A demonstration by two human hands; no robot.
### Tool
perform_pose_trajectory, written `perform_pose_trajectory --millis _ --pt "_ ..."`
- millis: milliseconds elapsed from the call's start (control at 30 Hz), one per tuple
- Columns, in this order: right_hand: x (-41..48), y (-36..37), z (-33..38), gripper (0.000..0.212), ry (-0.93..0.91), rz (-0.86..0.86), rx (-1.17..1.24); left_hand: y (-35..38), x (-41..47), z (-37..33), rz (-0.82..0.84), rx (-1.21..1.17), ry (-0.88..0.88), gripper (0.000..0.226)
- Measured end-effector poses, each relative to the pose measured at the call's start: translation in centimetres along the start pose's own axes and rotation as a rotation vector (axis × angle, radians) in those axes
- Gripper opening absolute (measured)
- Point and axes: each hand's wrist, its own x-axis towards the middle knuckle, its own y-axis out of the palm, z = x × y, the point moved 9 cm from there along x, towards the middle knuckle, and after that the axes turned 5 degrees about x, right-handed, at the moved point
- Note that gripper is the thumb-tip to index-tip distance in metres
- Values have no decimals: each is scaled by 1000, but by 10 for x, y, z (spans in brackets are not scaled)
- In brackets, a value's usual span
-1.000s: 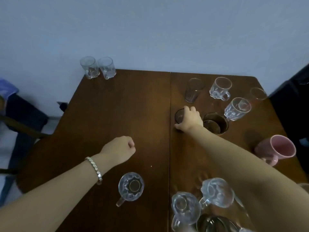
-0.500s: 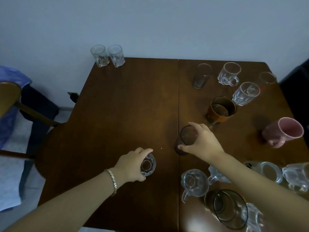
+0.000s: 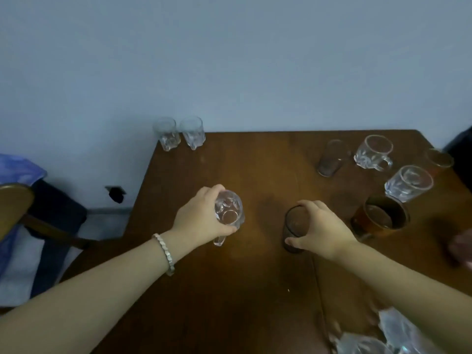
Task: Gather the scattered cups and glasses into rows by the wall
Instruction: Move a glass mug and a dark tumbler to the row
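Note:
My left hand (image 3: 198, 221) grips a clear glass mug (image 3: 229, 213) from the side, over the middle of the brown table (image 3: 255, 290). My right hand (image 3: 323, 232) holds a dark smoked tumbler (image 3: 293, 226) by its rim, a little to the right of the mug. Two clear tumblers (image 3: 178, 132) stand side by side at the table's far left corner against the wall. Scattered at the far right are a smoked tumbler (image 3: 330, 157), a clear mug (image 3: 374, 152), a clear cut glass (image 3: 408, 182), a small amber glass (image 3: 439, 159) and an amber mug (image 3: 381, 217).
Several blurred clear glasses (image 3: 383, 335) crowd the near right edge under my right forearm. A pink blur (image 3: 459, 247) sits at the right border. A chair (image 3: 18, 205) with blue cloth stands left of the table. The blue-grey wall (image 3: 229, 60) runs along the far edge.
Both hands have moved away from me toward the wall, each carrying its glass. The clear mug is now tilted in my left hand. The view has shifted up, showing more wall.

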Motion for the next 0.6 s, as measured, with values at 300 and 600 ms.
perform_pose_trajectory --millis 300,600 --pt "128 -36 77 92 -50 -104 -27 -68 174 36 -142 41 -4 89" --pt "233 -28 91 93 -71 -89 -66 -28 292 54 -53 158 -9 81"
